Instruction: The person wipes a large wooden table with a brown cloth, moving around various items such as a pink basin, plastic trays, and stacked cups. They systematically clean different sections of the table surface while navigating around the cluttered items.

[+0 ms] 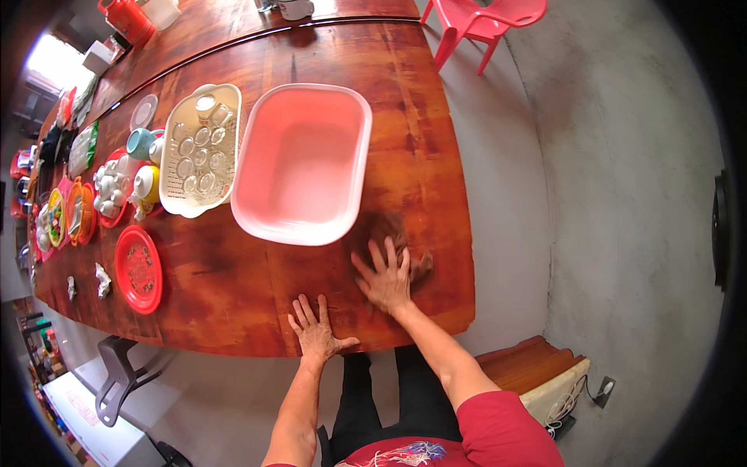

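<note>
Palm down near the table's front edge, my left hand [315, 335] lies with its fingers spread and holds nothing. My right hand [385, 282] is farther forward and to the right, fingers also apart and flat over the tabletop. A small brownish crumpled thing, perhaps a rag [422, 265], shows blurred beside its outer edge; how much of it lies under the hand is hidden. Just beyond both hands stands a pink rectangular basin [307, 159] with a pale rim. Touching or nearly touching its left side is a cream draining basket [173, 175] with several clear glasses inside.
The glossy brown wooden table [226, 288] carries a red round tray [140, 268], crumpled tissue [103, 280], a yellow teapot [145, 183], a blue cup [140, 143] and a tray of white cups [110, 191] at left. A pink chair [486, 23] stands beyond the right edge.
</note>
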Available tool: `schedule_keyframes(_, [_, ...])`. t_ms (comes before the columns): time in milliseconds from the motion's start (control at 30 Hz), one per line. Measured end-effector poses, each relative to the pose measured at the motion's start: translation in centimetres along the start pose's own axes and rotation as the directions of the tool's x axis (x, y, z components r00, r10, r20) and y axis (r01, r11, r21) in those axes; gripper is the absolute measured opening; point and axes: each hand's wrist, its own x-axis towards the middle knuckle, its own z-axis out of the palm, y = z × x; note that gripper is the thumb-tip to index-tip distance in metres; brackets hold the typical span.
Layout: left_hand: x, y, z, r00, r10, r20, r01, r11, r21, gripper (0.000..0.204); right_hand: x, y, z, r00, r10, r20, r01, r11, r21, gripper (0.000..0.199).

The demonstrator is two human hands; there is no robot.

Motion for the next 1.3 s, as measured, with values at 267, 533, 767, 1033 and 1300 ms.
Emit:
schedule_keyframes(267, [0.0,0.3,-1.5,0.997,-0.041,0.072,0.043,0.999,-0.027,0.145,-13.6,2.8,-3.3,0.977,-0.127,0.171,0.133,0.991,-0.021,0.061])
schedule_keyframes(533, [1.0,1.8,-5.1,0.957,-0.282,-0.065,0.204,0.818,-0.538,0.091,-1.7,10.2,-3.3,0.985,-0.037,0.171,0.049,0.996,-0.070,0.064])
schedule_keyframes(767, [12.1,6.3,-13.3,0.913,-0.342,0.224,0.030,-0.490,-0.871,0.045,10.6,15.8,-2.1,0.994,-0.069,0.082,0.073,0.996,-0.052,0.063])
schedule_keyframes(1033, [23.0,7.4,-18.8,0.922,-0.354,0.159,-0.076,-0.566,-0.821,0.039,19.9,22.7,-0.4,0.997,0.007,-0.077,-0.015,0.994,-0.110,0.061])
schedule_keyframes(1300, [32.8,6.4,-24.5,0.962,-0.252,0.104,-0.082,-0.632,-0.770,0.046,21.4,23.4,0.6,0.987,0.033,-0.157,-0.052,0.991,-0.120,0.061])
